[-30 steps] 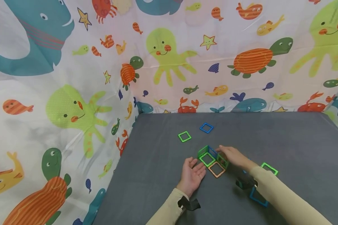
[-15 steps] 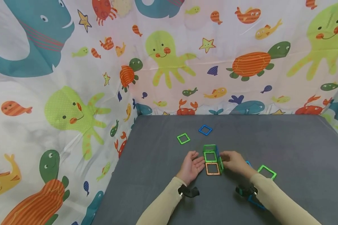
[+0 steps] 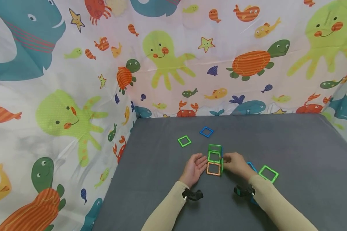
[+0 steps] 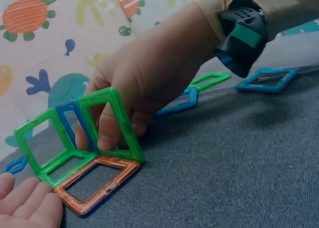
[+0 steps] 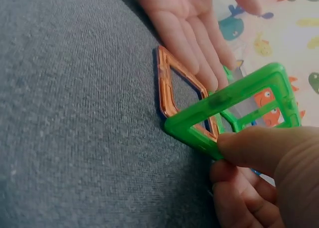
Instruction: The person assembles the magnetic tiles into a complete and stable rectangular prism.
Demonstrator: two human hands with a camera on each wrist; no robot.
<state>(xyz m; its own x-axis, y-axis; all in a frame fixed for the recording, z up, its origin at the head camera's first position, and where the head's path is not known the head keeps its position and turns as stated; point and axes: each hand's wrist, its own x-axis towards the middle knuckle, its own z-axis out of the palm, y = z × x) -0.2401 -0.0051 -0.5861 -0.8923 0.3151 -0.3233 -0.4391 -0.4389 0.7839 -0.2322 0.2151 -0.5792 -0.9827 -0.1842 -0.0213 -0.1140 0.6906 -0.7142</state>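
Observation:
Square open-frame magnetic tiles stand joined on the grey cloth in front of me. An orange tile [image 4: 113, 185] lies flat nearest me, and a flat green tile [image 3: 209, 157] adjoins its far side. Another green tile [image 3: 215, 145] stands up at the back. A blue upright tile [image 4: 67, 106] and a green upright tile [image 4: 128, 128] form the right side. My right hand [image 3: 236, 165] pinches this right green tile low down, thumb on its lower edge in the right wrist view. Palm up, my left hand [image 3: 193, 170] rests with fingertips at the left edge of the flat tiles.
Farther back lie a loose green tile [image 3: 180, 143] and a loose blue tile [image 3: 203, 134]. To the right, beside my right forearm, are another green tile [image 3: 271, 169] and blue tiles [image 3: 251, 165], partly hidden. A sea-animal curtain [image 3: 202, 80] rises behind and left of the cloth.
The joined tiles have turned from a slant to nearly square with me. My right hand has come down along their right side onto the green tile. My left hand stays palm up beside them.

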